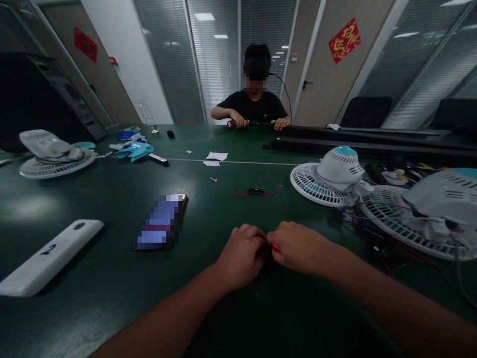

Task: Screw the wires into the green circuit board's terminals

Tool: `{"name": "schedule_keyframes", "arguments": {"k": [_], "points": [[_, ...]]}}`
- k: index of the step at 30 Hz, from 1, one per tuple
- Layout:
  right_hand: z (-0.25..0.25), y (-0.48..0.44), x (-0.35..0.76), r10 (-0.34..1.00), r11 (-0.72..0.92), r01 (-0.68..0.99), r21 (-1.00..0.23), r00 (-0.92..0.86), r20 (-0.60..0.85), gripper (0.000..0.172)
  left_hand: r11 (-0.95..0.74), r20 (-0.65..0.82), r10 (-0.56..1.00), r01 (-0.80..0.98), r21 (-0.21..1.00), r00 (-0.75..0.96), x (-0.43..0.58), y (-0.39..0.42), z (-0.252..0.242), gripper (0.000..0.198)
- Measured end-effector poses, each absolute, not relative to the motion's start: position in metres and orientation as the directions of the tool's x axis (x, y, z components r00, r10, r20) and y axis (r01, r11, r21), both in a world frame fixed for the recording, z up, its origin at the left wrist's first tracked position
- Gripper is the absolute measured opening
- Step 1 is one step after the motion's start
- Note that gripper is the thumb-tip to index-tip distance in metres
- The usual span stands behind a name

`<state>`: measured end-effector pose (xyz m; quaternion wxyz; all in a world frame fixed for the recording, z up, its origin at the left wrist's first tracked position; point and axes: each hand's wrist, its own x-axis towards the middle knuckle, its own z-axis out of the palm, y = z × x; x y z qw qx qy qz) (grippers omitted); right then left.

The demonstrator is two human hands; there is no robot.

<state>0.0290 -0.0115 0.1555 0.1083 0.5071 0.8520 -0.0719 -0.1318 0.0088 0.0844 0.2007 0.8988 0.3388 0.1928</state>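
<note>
At the near middle of the table [208, 318], my left hand [242, 256] and my right hand [298, 248] meet, both closed. A thin orange-red piece [275, 246] shows at the fingers of my right hand; its kind is hard to make out. The fingers of my left hand curl over something dark and mostly hidden. Below that hand a short red wire [253, 288] sticks out. Just beyond my hands lies a small black circuit board [256, 190] with red and purple wires spread to both sides.
White fan housings [335, 171] with loose wires stand on the right. Left are a phone [160, 221], a white cover [52, 256] marked 2, blue gloves [134, 150] and another fan part [55, 154]. Across the table a person [257, 104] holds a red-black tool near long black bars [357, 141].
</note>
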Motion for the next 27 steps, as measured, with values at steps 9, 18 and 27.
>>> {"name": "schedule_keyframes", "arguments": {"k": [9,18,27], "points": [[0.148,-0.004,0.029,0.738,0.634,0.773,0.029,-0.593,-0.321,0.023,-0.679,0.180,0.689,0.538,0.500,0.702,-0.132,0.012,0.085,0.010],[0.142,-0.013,0.030,0.701,0.676,0.737,0.020,-0.634,-0.326,0.021,-0.686,0.179,0.681,0.533,0.496,0.710,-0.133,0.012,0.085,0.013],[0.152,0.012,0.054,0.842,0.512,0.859,0.024,-0.495,-0.213,0.021,-0.701,0.178,0.667,0.528,0.479,0.724,-0.132,0.010,0.086,0.015]]}}
